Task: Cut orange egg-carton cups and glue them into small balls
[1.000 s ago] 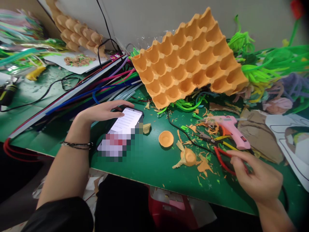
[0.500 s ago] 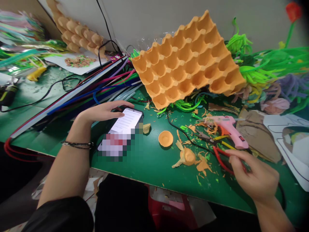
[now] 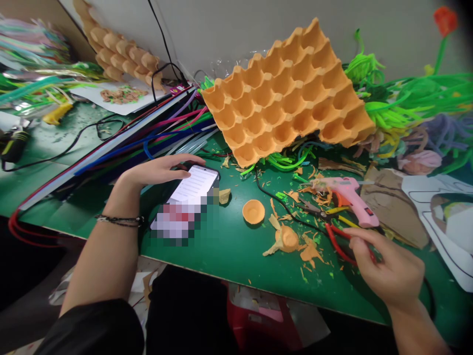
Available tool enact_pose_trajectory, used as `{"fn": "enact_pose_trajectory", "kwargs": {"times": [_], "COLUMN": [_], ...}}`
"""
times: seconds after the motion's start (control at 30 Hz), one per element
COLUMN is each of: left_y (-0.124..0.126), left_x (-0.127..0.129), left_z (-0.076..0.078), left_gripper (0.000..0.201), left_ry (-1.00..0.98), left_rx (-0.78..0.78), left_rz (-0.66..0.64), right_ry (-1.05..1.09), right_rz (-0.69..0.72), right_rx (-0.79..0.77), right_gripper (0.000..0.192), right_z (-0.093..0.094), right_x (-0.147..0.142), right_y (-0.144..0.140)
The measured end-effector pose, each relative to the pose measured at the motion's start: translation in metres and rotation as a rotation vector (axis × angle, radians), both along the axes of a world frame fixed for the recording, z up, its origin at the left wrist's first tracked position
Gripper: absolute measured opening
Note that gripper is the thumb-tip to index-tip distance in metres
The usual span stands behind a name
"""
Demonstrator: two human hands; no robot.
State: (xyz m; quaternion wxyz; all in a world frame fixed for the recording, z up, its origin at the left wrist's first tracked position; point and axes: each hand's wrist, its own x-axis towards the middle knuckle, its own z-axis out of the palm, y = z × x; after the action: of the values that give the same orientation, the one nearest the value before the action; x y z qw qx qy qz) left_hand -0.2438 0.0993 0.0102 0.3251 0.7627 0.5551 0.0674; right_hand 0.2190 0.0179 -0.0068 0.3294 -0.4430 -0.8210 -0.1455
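Observation:
My left hand lies over the top of a phone on the green table, fingers spread and touching its upper edge. My right hand rests at the right, fingers curled around the handles of red-handled scissors. A pink glue gun lies just beyond it. A cut orange cup and another cup piece with scraps sit between my hands. A large orange egg tray leans tilted behind them.
Coloured pipe cleaners and rods run along the left. Green fuzzy wires pile at the right with paper cut-outs. A second egg tray leans on the wall at far left. A black cable crosses the table.
The view has shifted slightly; my right hand has drifted a little to the left on the scissors. My left hand has stayed on the phone.

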Motion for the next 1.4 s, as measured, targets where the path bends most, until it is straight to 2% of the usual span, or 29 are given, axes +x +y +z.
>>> {"fn": "enact_pose_trajectory", "kwargs": {"times": [0.4, 1.4], "left_y": [0.0003, -0.0005], "left_x": [0.0001, 0.0013], "left_z": [-0.0015, 0.0002], "left_gripper": [0.058, 0.058], "left_ry": [-0.036, -0.004], "left_rx": [-0.056, -0.043], "left_rz": [0.077, 0.069], "right_ry": [0.022, 0.037], "right_rz": [0.019, 0.009], "right_rx": [-0.017, -0.052], "right_gripper": [0.016, 0.014], "right_z": [-0.0008, -0.0033], "right_x": [-0.0003, 0.0011], "right_y": [-0.0006, -0.0029]}}
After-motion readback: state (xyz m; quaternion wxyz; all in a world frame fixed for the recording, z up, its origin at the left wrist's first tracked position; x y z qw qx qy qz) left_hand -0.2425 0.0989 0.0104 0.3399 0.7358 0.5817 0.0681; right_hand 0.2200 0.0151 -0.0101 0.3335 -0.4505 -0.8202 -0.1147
